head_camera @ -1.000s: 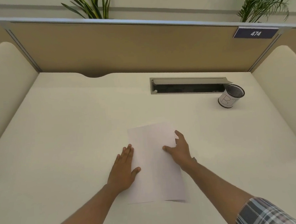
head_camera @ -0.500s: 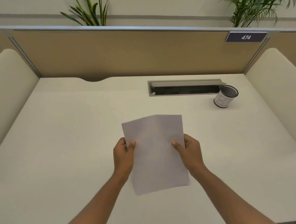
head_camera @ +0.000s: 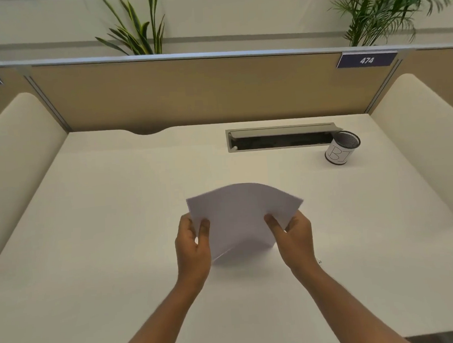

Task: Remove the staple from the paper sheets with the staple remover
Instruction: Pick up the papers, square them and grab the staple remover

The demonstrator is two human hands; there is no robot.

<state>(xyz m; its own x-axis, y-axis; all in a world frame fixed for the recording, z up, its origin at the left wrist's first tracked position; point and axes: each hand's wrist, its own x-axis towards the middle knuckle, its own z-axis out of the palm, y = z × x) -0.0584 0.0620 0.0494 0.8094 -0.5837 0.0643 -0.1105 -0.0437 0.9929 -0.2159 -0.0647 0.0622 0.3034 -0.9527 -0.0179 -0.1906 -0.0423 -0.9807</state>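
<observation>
Cream desk surface (head_camera: 96, 232) fills most of the view, fenced at the far edge by a tan partition panel (head_camera: 189, 94) carrying a dark blue number plate reading 474 (head_camera: 366, 60). Green potted plants (head_camera: 137, 25) rise behind the partition. Set into the desk at the far right is a grey metal cable tray with its lid raised (head_camera: 281, 137), and just beside its right end stands a black mesh pen cup wrapped in white paper (head_camera: 342, 148).

Near the middle of the desk, the white paper sheets (head_camera: 239, 218) are held up off the surface, tilted and bowed, their far edge curving. The left hand (head_camera: 193, 246) pinches the left edge, thumb on the upper face and fingers behind. The right hand (head_camera: 294, 237) grips the right edge the same way. Both hands are closed on the sheets, one at each side. No staple can be made out on the paper, and the staple remover is not visible.
</observation>
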